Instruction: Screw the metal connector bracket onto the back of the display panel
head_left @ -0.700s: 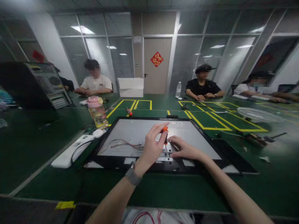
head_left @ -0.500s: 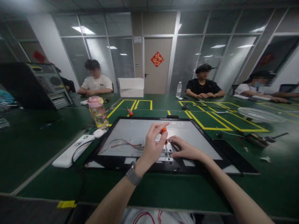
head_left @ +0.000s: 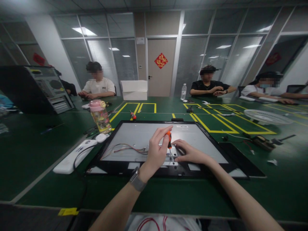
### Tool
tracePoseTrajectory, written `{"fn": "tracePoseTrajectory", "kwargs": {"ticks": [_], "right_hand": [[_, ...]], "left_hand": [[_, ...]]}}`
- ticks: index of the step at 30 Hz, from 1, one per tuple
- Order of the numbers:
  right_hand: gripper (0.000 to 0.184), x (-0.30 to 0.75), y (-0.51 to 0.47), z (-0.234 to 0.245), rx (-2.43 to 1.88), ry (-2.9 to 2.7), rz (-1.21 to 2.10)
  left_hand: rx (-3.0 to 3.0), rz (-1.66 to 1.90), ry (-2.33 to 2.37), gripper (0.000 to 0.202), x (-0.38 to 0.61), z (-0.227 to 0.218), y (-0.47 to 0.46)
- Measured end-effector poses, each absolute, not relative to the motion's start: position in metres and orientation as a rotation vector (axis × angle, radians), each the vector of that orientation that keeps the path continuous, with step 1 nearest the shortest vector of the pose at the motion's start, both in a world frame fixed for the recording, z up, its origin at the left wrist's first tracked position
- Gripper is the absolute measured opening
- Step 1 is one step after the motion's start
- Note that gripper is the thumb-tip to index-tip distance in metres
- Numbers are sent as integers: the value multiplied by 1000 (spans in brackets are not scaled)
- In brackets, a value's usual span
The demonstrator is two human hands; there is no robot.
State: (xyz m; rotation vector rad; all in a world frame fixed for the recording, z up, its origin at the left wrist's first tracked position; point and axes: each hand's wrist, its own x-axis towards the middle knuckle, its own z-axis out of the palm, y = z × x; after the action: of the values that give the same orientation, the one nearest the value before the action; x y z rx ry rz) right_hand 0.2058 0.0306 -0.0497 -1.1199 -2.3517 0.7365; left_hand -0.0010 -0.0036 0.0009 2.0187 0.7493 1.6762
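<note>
So the biggest thing here is the green tabletop [head_left: 154,195], with a person in a white shirt [head_left: 102,86] sitting at its far edge on the left and a person in black [head_left: 209,87] further right along that same edge. Next down in size is a flat panel [head_left: 134,133], silver back up with a black frame, lying near the middle of the tabletop's near edge. A dark computer case [head_left: 21,86] stands toward the far left corner, and a white box [head_left: 134,91] sits by the far edge. Just left of the panel there's a white power strip [head_left: 74,155] and a pink-lidded bottle [head_left: 99,117] (pretty close to the gear, lol). The left hand [head_left: 157,147] has its thumb and fingers closed around the top of an orange and black screwdriver [head_left: 169,139], which stands almost upright over the panel's near half, tip down at a small metal plate; can't tell if it's seated in a screw. The right hand [head_left: 191,154] is loosely curled beside the shaft, thumb and fingers well parted. Smallest is a grey watch [head_left: 137,179] on the left wrist.
</note>
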Motion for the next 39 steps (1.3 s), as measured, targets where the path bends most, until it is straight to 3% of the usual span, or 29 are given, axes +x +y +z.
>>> {"fn": "tracePoseTrajectory", "kwargs": {"ticks": [6, 11, 19, 24, 30, 35, 39], "right_hand": [[60, 205, 29, -48, -1135, -2345, 748], [59, 206, 29, -48, -1134, -2353, 747], [61, 204, 26, -44, -1172, -2349, 757], [60, 203, 26, -44, -1161, -2345, 773], [62, 205, 27, -46, -1153, -2337, 762], [59, 205, 28, -47, -1126, -2348, 764], [61, 206, 30, -49, -1129, -2346, 748]], "left_hand": [[1984, 1759, 870, 20, -1, 0, -2], [1974, 1726, 814, 30, -2, 0, -2], [1953, 1760, 847, 19, -2, 1, 1], [1953, 1681, 778, 31, -3, -1, -1], [1943, 1723, 835, 20, -2, 1, -1], [1958, 1661, 776, 31, -2, 1, -2], [1971, 1678, 807, 27, -2, 1, -1]]}}
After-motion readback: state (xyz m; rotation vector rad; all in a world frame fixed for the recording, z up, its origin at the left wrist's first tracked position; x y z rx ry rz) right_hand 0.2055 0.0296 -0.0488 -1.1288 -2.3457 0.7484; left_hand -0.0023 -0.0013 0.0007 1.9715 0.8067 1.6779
